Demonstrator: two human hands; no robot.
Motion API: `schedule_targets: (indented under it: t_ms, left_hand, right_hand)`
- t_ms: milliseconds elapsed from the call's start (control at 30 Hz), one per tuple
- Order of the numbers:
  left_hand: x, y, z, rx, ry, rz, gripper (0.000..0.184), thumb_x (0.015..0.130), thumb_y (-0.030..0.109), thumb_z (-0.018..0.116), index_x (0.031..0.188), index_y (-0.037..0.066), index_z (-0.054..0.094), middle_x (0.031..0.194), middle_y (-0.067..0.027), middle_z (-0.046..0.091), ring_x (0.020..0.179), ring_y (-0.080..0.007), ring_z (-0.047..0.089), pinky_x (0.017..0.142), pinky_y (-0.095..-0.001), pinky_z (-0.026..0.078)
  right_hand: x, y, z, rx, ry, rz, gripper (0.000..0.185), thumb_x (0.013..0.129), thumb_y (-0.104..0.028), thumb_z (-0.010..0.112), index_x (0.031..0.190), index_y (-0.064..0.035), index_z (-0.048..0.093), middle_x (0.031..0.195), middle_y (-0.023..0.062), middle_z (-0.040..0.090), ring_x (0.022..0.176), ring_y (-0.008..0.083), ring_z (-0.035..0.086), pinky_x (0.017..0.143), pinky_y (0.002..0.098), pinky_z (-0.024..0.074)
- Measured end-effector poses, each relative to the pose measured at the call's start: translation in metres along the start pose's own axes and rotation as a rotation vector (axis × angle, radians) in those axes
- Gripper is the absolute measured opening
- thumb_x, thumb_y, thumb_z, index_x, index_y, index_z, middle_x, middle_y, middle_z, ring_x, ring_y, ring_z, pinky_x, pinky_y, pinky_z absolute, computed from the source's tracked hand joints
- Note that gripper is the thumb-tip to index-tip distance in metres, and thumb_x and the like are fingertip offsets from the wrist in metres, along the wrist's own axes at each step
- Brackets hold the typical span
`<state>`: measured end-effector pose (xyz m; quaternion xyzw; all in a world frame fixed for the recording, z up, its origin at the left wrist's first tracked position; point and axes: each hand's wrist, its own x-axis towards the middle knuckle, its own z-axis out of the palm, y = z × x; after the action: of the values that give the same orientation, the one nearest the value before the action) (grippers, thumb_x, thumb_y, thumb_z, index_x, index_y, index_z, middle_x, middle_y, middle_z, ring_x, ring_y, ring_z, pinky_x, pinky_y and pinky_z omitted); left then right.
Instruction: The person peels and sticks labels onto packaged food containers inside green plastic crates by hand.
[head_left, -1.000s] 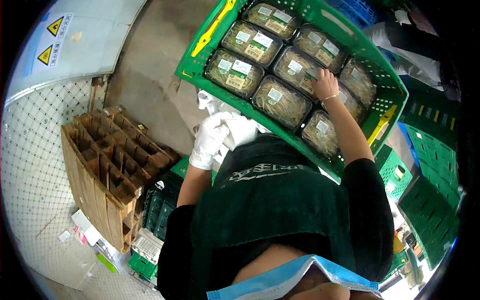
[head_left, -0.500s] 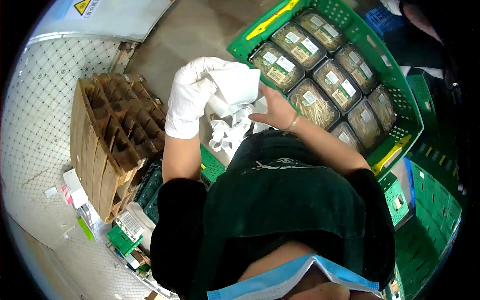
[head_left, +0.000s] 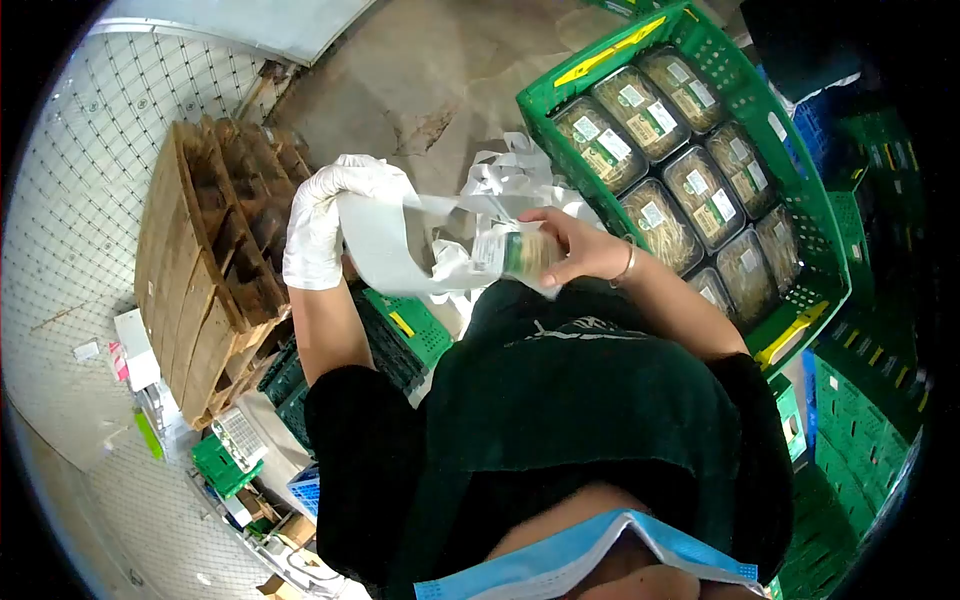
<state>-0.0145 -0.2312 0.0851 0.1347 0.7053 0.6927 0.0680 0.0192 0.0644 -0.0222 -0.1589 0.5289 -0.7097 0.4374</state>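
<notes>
My left hand (head_left: pixel 340 205), in a white glove, is closed on a strip of white label backing paper (head_left: pixel 375 245) that curves toward my right hand. My bare right hand (head_left: pixel 580 250) pinches a printed label (head_left: pixel 525 252) with a green and tan part, blurred by motion. Whether the label is still joined to the strip I cannot tell. Behind both hands hangs or lies a tangle of white waste strip (head_left: pixel 515 170). To the right, a green crate (head_left: pixel 552 125) holds several labelled clear-lidded black trays (head_left: pixel 703 197) of pale stringy food.
A stack of wooden pallets (head_left: pixel 185 270) stands on the left. Green folded crates (head_left: pixel 415 325) lie below it, near my left forearm. More green crates (head_left: pixel 860 440) are stacked at the right. Concrete floor (head_left: pixel 430 75) shows beyond my hands.
My left hand has moved left and my right hand slightly right, so the backing strip is stretched between them. A printed label now shows at my right fingers. The view has shifted.
</notes>
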Motion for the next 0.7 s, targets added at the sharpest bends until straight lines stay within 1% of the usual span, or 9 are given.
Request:
schedule_targets:
  t_ms: [100, 233, 300, 367, 467, 533, 567, 600, 700]
  left_hand:
    - [-0.005, 0.007, 0.001, -0.336, 0.174, -0.153, 0.013, 0.061, -0.008, 0.055, 0.072, -0.001, 0.06, 0.079, -0.0109, 0.059, 0.079, -0.0224, 0.055, 0.08, -0.0336, 0.042]
    - [-0.005, 0.014, -0.001, -0.121, 0.093, 0.003, 0.016, 0.066, -0.004, 0.056, 0.081, -0.001, 0.061, 0.089, -0.015, 0.059, 0.089, -0.0227, 0.055, 0.084, -0.0334, 0.04]
    - [-0.001, 0.001, -0.023, 0.187, 0.132, 0.061, 0.041, 0.066, -0.006, 0.049, 0.106, 0.0, 0.052, 0.106, -0.0141, 0.054, 0.096, -0.0187, 0.053, 0.087, -0.029, 0.038]
    - [-0.011, -0.017, -0.052, 1.225, 0.534, -0.183, 0.051, 0.067, -0.012, 0.04, 0.116, 0.0, 0.043, 0.121, -0.0134, 0.042, 0.108, -0.019, 0.045, 0.092, -0.0296, 0.034]
    - [-0.026, -0.029, -0.016, 0.417, 0.496, 0.01, 0.02, 0.075, 0.005, 0.055, 0.094, -0.001, 0.059, 0.094, -0.0102, 0.06, 0.087, -0.0164, 0.056, 0.08, -0.0268, 0.042]
    - [-0.023, -0.023, 0.057, 0.348, 0.214, -0.341, 0.026, 0.08, 0.019, 0.051, 0.093, -0.001, 0.061, 0.095, -0.012, 0.06, 0.087, -0.0169, 0.056, 0.082, -0.0273, 0.041]
    - [-0.023, -0.056, 0.063, 0.415, 0.02, -0.284, 0.03, 0.08, 0.022, 0.051, 0.098, -0.001, 0.058, 0.097, -0.0105, 0.059, 0.089, -0.0155, 0.055, 0.082, -0.0264, 0.04]
    - [-0.019, -0.036, 0.09, -0.024, -0.022, -0.379, 0.035, 0.081, 0.024, 0.05, 0.105, -0.001, 0.053, 0.098, -0.009, 0.058, 0.091, -0.0141, 0.053, 0.083, -0.0265, 0.039]
    - [0.002, -0.064, 0.117, -0.344, 0.031, -0.279, 0.032, 0.078, 0.014, 0.051, 0.106, -0.002, 0.051, 0.096, -0.0076, 0.056, 0.09, -0.0136, 0.051, 0.082, -0.0258, 0.039]
  right_hand:
    - [0.003, -0.006, 0.011, 0.159, -0.037, -0.056, 0.063, 0.063, -0.009, 0.07, 0.115, 0.0017, 0.037, 0.106, 0.0076, 0.05, 0.096, 0.015, 0.048, 0.085, 0.0267, 0.0365]
    - [0.012, -0.001, 0.015, 0.074, 0.083, -0.024, 0.051, 0.066, -0.007, 0.066, 0.11, 0.0025, 0.043, 0.106, 0.0083, 0.052, 0.097, 0.0143, 0.048, 0.086, 0.0262, 0.036]
    - [0.014, 0.001, 0.012, 0.09, 0.178, -0.099, 0.043, 0.067, -0.003, 0.062, 0.107, 0.0025, 0.046, 0.104, 0.0086, 0.053, 0.095, 0.0147, 0.049, 0.084, 0.0266, 0.0374]
    - [0.013, -0.004, 0.005, 0.121, 0.246, -0.155, 0.05, 0.065, 0.002, 0.059, 0.111, 0.0037, 0.04, 0.101, 0.0079, 0.053, 0.089, 0.0154, 0.052, 0.078, 0.0267, 0.0412]
    - [0.01, -0.001, 0.014, -0.119, 0.482, -0.324, 0.061, 0.066, 0.004, 0.055, 0.12, -0.0027, 0.028, 0.095, 0.0104, 0.052, 0.079, 0.0161, 0.054, 0.067, 0.0273, 0.0446]
    - [0.002, -0.015, 0.038, -0.363, 0.543, -0.228, 0.062, 0.068, 0.003, 0.052, 0.122, -0.0095, 0.026, 0.094, 0.0154, 0.049, 0.076, 0.0202, 0.054, 0.064, 0.0294, 0.0449]
    - [-0.004, -0.035, 0.05, -0.545, 0.525, -0.122, 0.063, 0.067, 0.003, 0.053, 0.123, -0.0087, 0.025, 0.094, 0.0183, 0.049, 0.076, 0.0258, 0.055, 0.064, 0.0324, 0.0451]
    - [-0.001, -0.024, 0.05, -0.678, 0.499, -0.258, 0.063, 0.067, 0.002, 0.053, 0.123, -0.0094, 0.025, 0.094, 0.0199, 0.049, 0.076, 0.0276, 0.055, 0.064, 0.0339, 0.045]
    - [-0.004, 0.0, 0.047, -0.836, 0.465, -0.364, 0.066, 0.068, -0.002, 0.057, 0.125, -0.0124, 0.023, 0.089, 0.0214, 0.052, 0.073, 0.031, 0.056, 0.059, 0.038, 0.0452]
